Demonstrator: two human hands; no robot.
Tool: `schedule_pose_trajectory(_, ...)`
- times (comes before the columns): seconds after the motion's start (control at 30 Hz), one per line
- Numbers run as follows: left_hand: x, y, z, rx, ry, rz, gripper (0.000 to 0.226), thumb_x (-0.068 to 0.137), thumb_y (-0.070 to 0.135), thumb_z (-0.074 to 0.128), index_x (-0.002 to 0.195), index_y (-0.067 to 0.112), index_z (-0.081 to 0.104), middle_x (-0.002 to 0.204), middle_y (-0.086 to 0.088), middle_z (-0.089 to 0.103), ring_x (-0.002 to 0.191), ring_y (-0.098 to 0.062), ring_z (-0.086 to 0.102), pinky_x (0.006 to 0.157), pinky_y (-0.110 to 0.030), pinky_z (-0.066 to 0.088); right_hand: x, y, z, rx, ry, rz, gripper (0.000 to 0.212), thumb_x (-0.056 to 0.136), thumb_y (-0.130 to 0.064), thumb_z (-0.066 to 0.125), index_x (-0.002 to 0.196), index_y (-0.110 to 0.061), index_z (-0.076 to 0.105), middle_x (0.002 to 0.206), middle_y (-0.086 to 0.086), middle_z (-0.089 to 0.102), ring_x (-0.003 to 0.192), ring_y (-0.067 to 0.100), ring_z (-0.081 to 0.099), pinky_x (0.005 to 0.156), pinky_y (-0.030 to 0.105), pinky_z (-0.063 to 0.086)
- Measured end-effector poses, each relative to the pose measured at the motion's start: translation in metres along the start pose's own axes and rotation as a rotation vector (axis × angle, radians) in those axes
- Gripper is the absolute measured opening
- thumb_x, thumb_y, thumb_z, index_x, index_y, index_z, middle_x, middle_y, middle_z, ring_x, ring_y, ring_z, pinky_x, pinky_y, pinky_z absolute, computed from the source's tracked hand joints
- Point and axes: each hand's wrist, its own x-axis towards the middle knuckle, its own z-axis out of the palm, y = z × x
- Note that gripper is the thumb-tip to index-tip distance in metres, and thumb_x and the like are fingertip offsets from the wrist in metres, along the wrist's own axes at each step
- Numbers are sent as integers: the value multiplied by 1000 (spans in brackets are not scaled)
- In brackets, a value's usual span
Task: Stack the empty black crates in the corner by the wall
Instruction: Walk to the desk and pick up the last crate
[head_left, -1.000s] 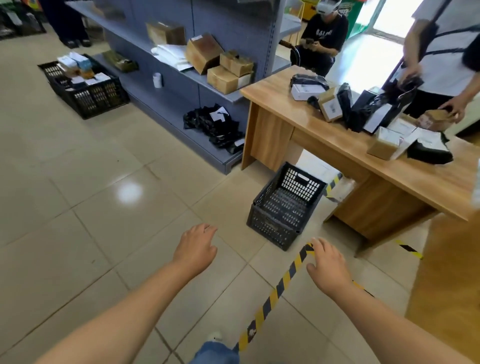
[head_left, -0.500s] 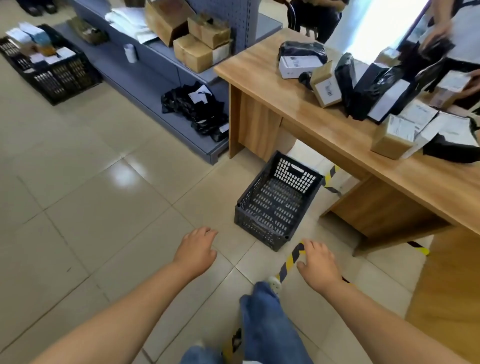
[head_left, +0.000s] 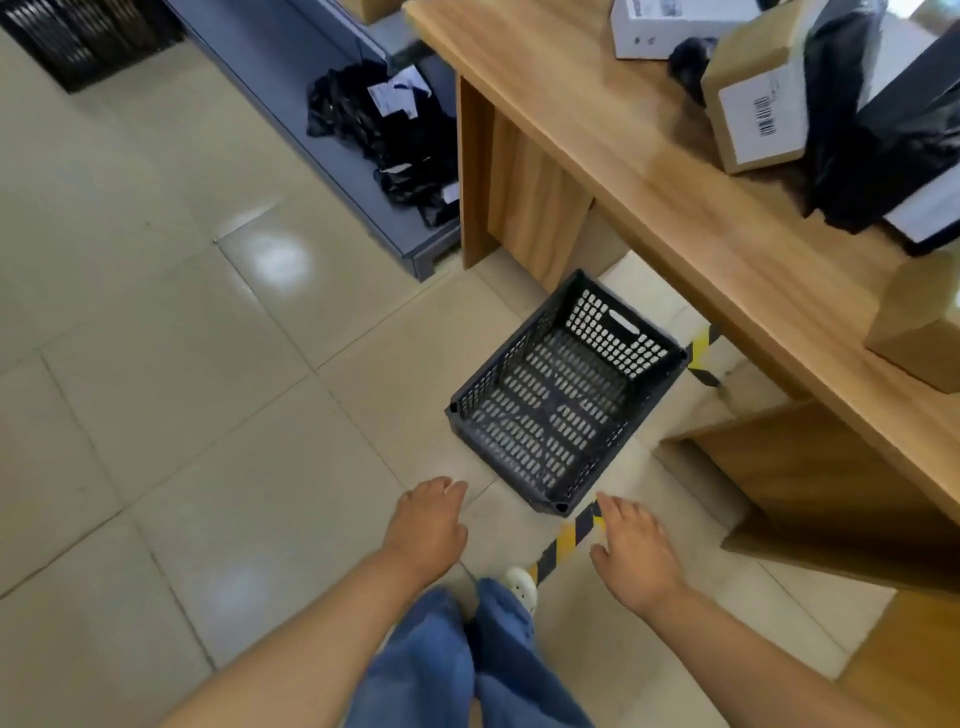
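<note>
Perforated rectangular black plastic crate (head_left: 563, 395)

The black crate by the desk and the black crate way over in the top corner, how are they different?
The near crate is empty; you can see its holey floor. The far crate is cut off by the picture's edge, so its inside cannot be seen. The near crate sits beside the wooden desk, just ahead of both open hands; the far crate sits beyond the grey shelf. Both are black, slotted and on the floor.
</note>
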Motion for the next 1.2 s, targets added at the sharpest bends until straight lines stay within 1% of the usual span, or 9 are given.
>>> schedule_pose_trajectory(0.23,125,-15,79,16,-89,-3,54,92,17,39,145,17,27,146,-7,35,133,-22,33,108,-33,24,99,11,70,24,-20,12,63,92,-28,45,149,-20,19,150,-3,30,137,19,26,114,32,20)
schedule_pose_trajectory(0.37,187,-24,122,108,-122,32,54,91,15,40,143,14,28,146,-10,34,134,-24,30,109,-36,25,140,22,108,65,-11,53,64,93,-29,45,150,-20,18,153,-4,25,141,17,21,116,32,17)
schedule_pose_trajectory(0.5,230,-29,157,313,-125,149,64,94,22,43,150,17,12,159,-9,7,147,-25,5,118,-43,11,165,28,139,112,6,110,66,92,-28,49,150,-21,17,154,-4,23,142,17,20,118,34,18)
schedule_pose_trajectory(0.6,249,-36,181,484,-153,223,68,95,28,39,151,20,0,160,-8,-3,147,-24,-8,117,-48,-3,181,26,158,116,49,100,67,92,-27,49,150,-21,16,153,-5,25,141,14,22,118,31,20)
schedule_pose_trajectory(0.7,256,-44,196,552,-154,236,70,94,26,40,151,20,-1,160,-7,4,147,-24,-9,116,-51,-6,195,20,169,116,70,74,67,92,-26,47,150,-20,15,154,-5,23,142,13,20,118,32,18)
schedule_pose_trajectory(0.83,249,-55,200,546,-126,222,66,94,25,38,150,20,4,158,-7,11,147,-24,-5,116,-50,-4,205,9,176,115,90,76,68,92,-28,48,150,-20,14,155,-4,22,143,14,17,118,31,13)
schedule_pose_trajectory(0.93,234,-75,194,568,-134,214,63,95,24,34,150,20,3,159,-7,7,147,-24,-8,115,-50,-2,205,3,176,114,85,77,68,92,-29,47,150,-19,13,155,-2,21,143,15,17,117,31,11)
schedule_pose_trajectory(1.07,208,-121,177,622,-160,215,60,97,21,29,151,17,3,160,-9,2,147,-26,-7,115,-50,-2,202,-7,172,106,79,77,69,91,-30,49,150,-20,14,154,-2,22,143,17,19,117,33,13)
schedule_pose_trajectory(1.2,180,-173,156,747,-238,230,61,96,14,30,151,15,2,160,-12,-9,147,-27,-9,116,-50,-3,198,-21,174,90,22,67,70,93,-26,47,151,-20,9,158,-1,14,145,18,12,118,34,8)
